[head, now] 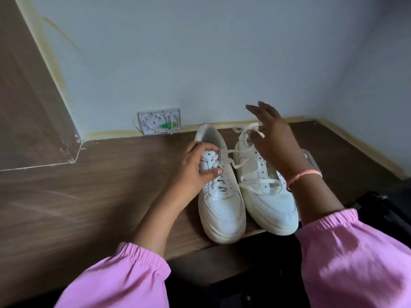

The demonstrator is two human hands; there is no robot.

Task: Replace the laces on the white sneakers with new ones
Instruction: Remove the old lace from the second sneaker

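Sneakers (244, 196) sat side by side at the front edge of the bench (100, 185), toes toward us and just over its lip, heels toward the wall (200, 63). Their long axes ran nearly front to back and almost parallel, the two shoes touching along their inner sides.

We held the left shoe (220, 205) with our left hand (198, 167), fingers curled over the collar and thumb pressed against the lace rows; we judged this was to pin the shoe down so it would not slide while the lace was pulled. Our right hand (273, 138) was raised above the right shoe (266, 196) with its fingers spread fairly wide, and a loop of old lace (249, 132) lay against the fingers. We could not tell whether the hand pinched the lace or only lifted it on straight fingers.

The lace ran slack from that hand across to the left shoe, and the right shoe's upper eyelets looked bare, with only a loose crossing left near the toe. We took it that the old laces were being drawn out and the new ones were not yet threaded. No new laces were plain to see.

Behind the right shoe, partly hidden by the wrist, a clear container (310, 158) stood on the bench. A white wall box (159, 121) sat at the foot of the wall, well apart from the shoes. Both arms wore pink sleeves (124, 276), and a pink band (304, 174) circled the right wrist.
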